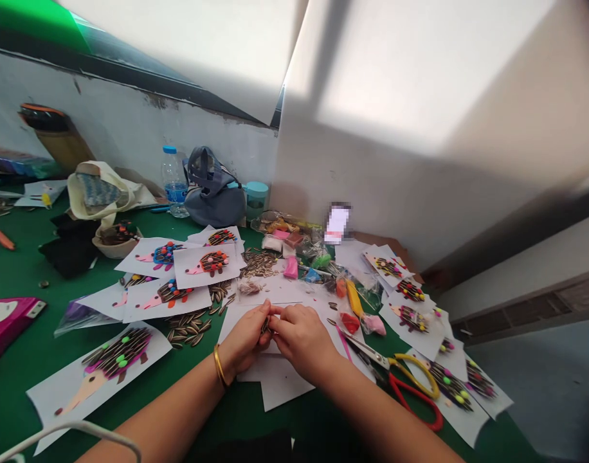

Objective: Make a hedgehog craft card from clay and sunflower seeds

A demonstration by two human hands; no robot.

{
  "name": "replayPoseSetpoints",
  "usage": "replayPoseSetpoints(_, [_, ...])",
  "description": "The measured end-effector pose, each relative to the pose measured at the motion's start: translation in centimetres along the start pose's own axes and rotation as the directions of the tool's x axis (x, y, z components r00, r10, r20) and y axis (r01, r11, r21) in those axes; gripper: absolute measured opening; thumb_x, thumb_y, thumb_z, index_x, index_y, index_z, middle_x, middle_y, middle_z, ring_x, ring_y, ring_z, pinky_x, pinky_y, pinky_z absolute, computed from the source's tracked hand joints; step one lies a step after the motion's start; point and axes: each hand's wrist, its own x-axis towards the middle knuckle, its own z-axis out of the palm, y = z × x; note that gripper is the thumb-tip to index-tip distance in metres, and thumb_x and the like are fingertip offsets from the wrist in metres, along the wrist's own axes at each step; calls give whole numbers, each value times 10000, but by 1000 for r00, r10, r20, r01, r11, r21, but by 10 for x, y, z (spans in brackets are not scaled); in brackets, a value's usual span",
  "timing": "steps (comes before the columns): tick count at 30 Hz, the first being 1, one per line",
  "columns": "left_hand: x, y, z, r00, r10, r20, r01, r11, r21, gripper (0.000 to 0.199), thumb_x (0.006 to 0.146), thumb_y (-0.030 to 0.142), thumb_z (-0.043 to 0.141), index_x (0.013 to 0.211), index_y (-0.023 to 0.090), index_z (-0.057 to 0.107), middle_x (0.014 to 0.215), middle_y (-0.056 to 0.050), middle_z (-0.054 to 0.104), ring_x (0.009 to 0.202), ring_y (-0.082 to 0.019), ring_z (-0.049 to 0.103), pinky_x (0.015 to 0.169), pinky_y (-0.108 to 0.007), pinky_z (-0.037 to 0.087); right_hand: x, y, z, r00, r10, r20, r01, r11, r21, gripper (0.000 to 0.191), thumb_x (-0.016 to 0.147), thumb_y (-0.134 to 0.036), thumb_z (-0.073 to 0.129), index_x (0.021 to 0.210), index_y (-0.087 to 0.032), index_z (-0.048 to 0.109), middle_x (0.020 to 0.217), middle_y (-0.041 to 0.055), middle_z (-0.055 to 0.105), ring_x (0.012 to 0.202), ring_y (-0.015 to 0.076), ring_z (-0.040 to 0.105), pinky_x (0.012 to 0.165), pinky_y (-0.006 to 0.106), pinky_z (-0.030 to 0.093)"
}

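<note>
My left hand (246,339) is curled, palm up, around some striped sunflower seeds (264,326) over white paper (287,382). The fingers of my right hand (299,337) meet it and pinch at the same seeds; how many it grips is hidden. Loose seeds (191,328) lie left of my hands, with a larger heap (260,262) behind them. Hedgehog pictures with seed spines and coloured dots lie on both sides, one (106,366) at the near left and others (413,318) at the right.
Scissors (395,370) with yellow and red handles lie right of my hands. Bagged coloured clay (355,299) sits behind them. A water bottle (175,183), a blue-grey bag (215,196) and a lidded jar (256,199) stand by the wall. A white cable (82,426) crosses the near left.
</note>
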Motion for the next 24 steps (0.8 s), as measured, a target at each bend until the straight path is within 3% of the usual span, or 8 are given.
replayPoseSetpoints(7, [-1,-3,2,999,1,53,-4,999,43,493,846,597,530,960,131,642,595,38,514,408,-39,278,438,-203,159,-3,5,1,998,27,-51,-20,991,132,167,861,-218,611,978,-267,719,873,39,615,840,184,536,752,300,377])
replayPoseSetpoints(10, [-2,-3,3,997,33,66,-37,998,56,436,854,566,533,908,142,618,605,44,515,410,-36,276,440,-206,165,-5,7,0,991,96,-92,-70,965,253,154,860,-194,605,949,-252,716,853,28,608,839,170,545,763,286,401])
replayPoseSetpoints(14, [-2,-1,3,995,33,90,-41,996,83,361,814,513,614,787,158,552,635,48,521,402,-25,269,430,-214,135,-4,12,-8,962,243,-123,-165,880,445,137,891,-183,554,882,-224,684,831,19,600,837,156,558,763,272,427])
replayPoseSetpoints(18, [-4,-1,4,993,6,121,-17,996,89,394,776,535,654,754,163,526,638,57,490,397,-16,267,420,-211,131,-2,16,-10,954,291,-78,-203,811,548,124,877,-198,557,821,-215,666,818,17,609,818,155,564,744,273,446])
replayPoseSetpoints(24, [-3,-2,3,990,6,141,-15,998,67,367,776,509,676,815,174,532,670,50,522,394,-12,284,409,-195,144,-4,14,-2,915,400,-40,-273,691,670,128,835,-203,560,950,-205,617,768,-15,579,687,126,547,629,241,461])
